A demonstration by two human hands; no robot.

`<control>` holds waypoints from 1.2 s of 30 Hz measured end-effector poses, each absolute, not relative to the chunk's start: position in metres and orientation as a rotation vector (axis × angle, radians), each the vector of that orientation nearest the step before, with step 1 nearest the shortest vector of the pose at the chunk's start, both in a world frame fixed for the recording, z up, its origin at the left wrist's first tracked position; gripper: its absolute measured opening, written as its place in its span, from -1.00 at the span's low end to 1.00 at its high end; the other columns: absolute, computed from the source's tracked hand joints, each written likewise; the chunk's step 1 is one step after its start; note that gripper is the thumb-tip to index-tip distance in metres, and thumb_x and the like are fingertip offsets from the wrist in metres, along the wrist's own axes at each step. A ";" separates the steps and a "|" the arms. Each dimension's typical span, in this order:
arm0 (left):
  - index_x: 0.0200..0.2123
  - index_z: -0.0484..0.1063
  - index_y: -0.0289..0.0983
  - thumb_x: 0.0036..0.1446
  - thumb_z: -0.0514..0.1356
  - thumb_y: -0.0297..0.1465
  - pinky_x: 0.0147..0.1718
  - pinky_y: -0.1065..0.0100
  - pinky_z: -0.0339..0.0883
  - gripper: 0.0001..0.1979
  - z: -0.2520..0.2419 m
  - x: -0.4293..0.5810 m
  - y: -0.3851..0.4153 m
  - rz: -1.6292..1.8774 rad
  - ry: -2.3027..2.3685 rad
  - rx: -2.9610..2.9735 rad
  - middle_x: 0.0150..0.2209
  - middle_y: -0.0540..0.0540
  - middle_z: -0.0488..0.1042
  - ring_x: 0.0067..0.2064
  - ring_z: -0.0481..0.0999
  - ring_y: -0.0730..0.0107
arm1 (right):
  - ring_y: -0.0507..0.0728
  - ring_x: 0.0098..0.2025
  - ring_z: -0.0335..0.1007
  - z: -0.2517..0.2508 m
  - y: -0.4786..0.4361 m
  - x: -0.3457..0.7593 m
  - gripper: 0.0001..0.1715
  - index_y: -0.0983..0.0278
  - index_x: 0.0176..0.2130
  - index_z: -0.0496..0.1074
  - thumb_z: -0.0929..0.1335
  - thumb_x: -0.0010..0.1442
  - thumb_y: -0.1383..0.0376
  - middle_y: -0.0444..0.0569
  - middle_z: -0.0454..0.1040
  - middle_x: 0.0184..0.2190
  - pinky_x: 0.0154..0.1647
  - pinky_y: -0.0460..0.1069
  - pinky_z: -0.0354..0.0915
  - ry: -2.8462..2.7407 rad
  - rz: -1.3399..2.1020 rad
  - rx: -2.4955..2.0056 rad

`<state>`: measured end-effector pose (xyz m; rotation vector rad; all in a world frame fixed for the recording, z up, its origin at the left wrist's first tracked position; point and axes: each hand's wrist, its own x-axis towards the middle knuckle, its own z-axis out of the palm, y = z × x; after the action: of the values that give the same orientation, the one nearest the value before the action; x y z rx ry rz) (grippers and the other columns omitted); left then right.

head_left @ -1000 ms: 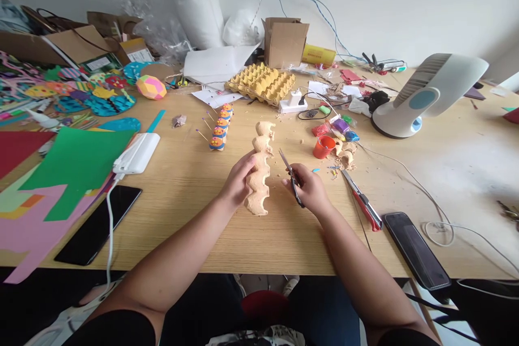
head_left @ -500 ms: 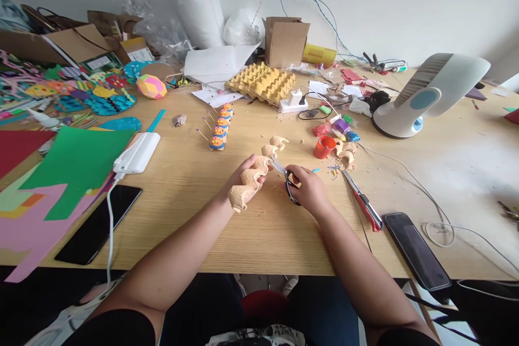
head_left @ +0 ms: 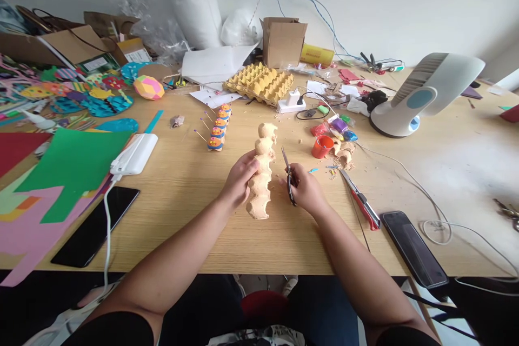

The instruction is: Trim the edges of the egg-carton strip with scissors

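Observation:
A row of tan egg-carton cups (head_left: 260, 186) is pinched in my left hand (head_left: 240, 177), thumb on top, its bumps facing up and its right edge ragged. To its right, my right hand (head_left: 307, 188) grips a pair of scissors (head_left: 290, 181) by the black handles. The blades point up and away and stand apart from the carton strip. Beyond my left hand stands a painted egg-carton caterpillar (head_left: 219, 128) in orange and blue, with faces and pin-like sticks along it.
An orange cup (head_left: 323, 147), carton scraps (head_left: 344, 158) and a red utility knife (head_left: 363, 204) lie right of my hands. Farther back are a yellow egg tray (head_left: 259, 82) and a white fan (head_left: 424, 98). Two phones, green paper (head_left: 81, 157) and a white power bank (head_left: 135, 154) flank my arms.
My left hand has turned the carton strip from a slant to nearly straight away from me, bumps up. The scissors have come away from the strip's edge and now point more upward.

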<state>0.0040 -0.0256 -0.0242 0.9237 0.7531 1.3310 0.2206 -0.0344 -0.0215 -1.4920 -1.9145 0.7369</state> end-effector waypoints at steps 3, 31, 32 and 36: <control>0.12 0.63 -0.11 0.12 0.51 -0.02 -0.19 0.26 0.49 -0.44 -0.026 0.008 -0.024 1.402 0.772 0.956 -0.01 -0.11 0.70 -0.13 0.65 0.20 | 0.15 -0.37 0.38 -0.019 -0.039 0.219 -0.57 0.16 -0.05 0.36 0.41 0.32 -0.08 -0.13 0.46 -0.39 -0.32 0.00 0.22 -1.915 0.842 -1.395; 0.27 0.47 -0.21 0.07 0.58 -0.10 0.00 0.24 0.56 -0.24 -0.049 0.006 -0.023 1.354 0.622 1.133 0.18 -0.28 0.66 0.14 0.69 0.07 | 0.12 -0.40 0.28 -0.019 -0.043 0.217 -0.69 0.20 -0.06 0.42 0.38 0.24 0.12 -0.17 0.36 -0.44 -0.32 0.00 0.17 -1.912 0.702 -1.285; 0.26 0.47 -0.20 0.07 0.58 -0.11 -0.02 0.26 0.56 -0.25 -0.049 0.007 -0.024 1.352 0.616 1.139 0.18 -0.27 0.66 0.13 0.70 0.08 | 0.12 -0.40 0.27 -0.020 -0.043 0.217 -0.69 0.20 -0.06 0.42 0.39 0.23 0.12 -0.18 0.36 -0.44 -0.33 0.00 0.16 -1.906 0.703 -1.289; 0.25 0.44 -0.20 0.08 0.58 -0.09 -0.07 0.26 0.56 -0.25 -0.049 0.007 -0.024 1.324 0.622 1.158 0.20 -0.28 0.65 0.10 0.71 0.06 | 0.10 -0.42 0.25 -0.021 -0.042 0.217 -0.71 0.20 -0.08 0.43 0.39 0.19 0.16 -0.20 0.35 -0.47 -0.34 -0.01 0.15 -1.872 0.712 -1.307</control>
<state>0.0069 -0.0238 -0.0492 1.1576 0.6224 1.3240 0.2169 -0.0421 -0.0208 -1.3067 -1.8717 0.7123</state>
